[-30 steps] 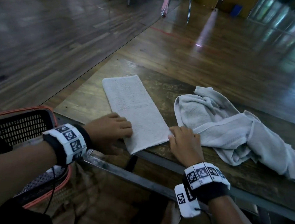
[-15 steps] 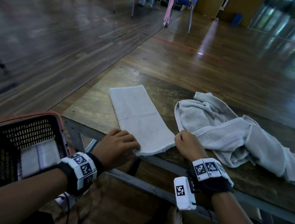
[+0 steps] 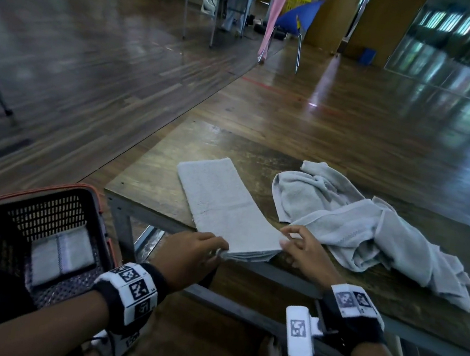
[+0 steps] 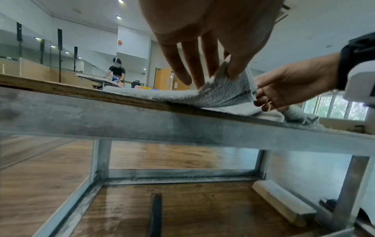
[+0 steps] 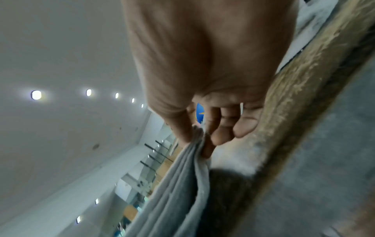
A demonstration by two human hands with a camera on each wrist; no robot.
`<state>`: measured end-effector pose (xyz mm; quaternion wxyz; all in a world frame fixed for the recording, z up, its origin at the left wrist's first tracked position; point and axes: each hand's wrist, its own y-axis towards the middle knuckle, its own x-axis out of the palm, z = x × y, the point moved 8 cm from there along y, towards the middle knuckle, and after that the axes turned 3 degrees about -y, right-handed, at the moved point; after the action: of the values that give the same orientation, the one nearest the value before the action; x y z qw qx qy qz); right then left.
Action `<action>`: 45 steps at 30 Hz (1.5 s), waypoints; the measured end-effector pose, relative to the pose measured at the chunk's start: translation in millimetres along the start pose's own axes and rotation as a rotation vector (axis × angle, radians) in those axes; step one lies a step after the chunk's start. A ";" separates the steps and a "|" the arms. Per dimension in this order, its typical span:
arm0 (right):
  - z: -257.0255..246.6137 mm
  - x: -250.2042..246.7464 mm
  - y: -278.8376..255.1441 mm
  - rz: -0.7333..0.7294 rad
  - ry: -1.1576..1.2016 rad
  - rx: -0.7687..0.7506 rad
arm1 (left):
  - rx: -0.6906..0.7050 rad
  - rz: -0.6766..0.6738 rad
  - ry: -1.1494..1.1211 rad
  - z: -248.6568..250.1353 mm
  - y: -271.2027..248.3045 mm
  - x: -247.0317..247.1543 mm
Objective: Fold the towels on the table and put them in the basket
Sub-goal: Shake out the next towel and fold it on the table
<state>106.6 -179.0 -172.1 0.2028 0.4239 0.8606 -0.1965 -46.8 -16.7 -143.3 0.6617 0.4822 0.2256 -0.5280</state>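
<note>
A grey towel (image 3: 224, 203), folded into a long strip, lies on the wooden table (image 3: 151, 176) with its near end lifted off the front edge. My left hand (image 3: 219, 250) pinches the near left corner of that towel (image 4: 221, 89). My right hand (image 3: 286, 242) pinches the near right corner between thumb and fingers, and the towel's layered edge (image 5: 182, 184) hangs from them. A crumpled pile of grey towels (image 3: 370, 227) lies on the table to the right. The black basket (image 3: 11, 209) with an orange rim stands on the floor to the left and holds a folded towel (image 3: 62, 251).
The table's metal frame (image 4: 142, 121) runs just under my hands, with a wooden block (image 4: 282, 202) on its lower shelf. A blue chair (image 3: 297, 22) and another table stand far back on the wooden floor. A person works at a distant table (image 4: 116, 70).
My hands went from resting on the towel's near end to pinching its two near corners and lifting that end off the table. The head view tilted up, showing more of the room.
</note>
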 end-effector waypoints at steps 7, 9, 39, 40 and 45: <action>-38.4 -38.5 -28.0 -0.095 0.435 -0.176 | -0.281 0.168 -0.667 3.3 7.8 -36.2; -43.5 -40.1 -32.5 -0.105 0.423 -0.201 | -0.363 0.146 -0.852 4.2 6.8 -34.8; -39.2 28.6 130.8 0.158 -0.345 -0.102 | -0.673 -0.300 -0.029 -140.9 63.8 8.2; -39.5 31.0 130.2 0.165 -0.367 -0.104 | -0.679 -0.318 -0.017 -141.9 62.0 8.5; -36.3 37.8 127.5 0.154 -0.432 -0.044 | -0.656 -0.368 0.037 -138.9 58.8 7.6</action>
<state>182.1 -64.1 -182.2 0.4058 0.4318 0.7666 -0.2476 38.9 100.0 -186.1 0.6708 0.2053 0.4776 -0.5289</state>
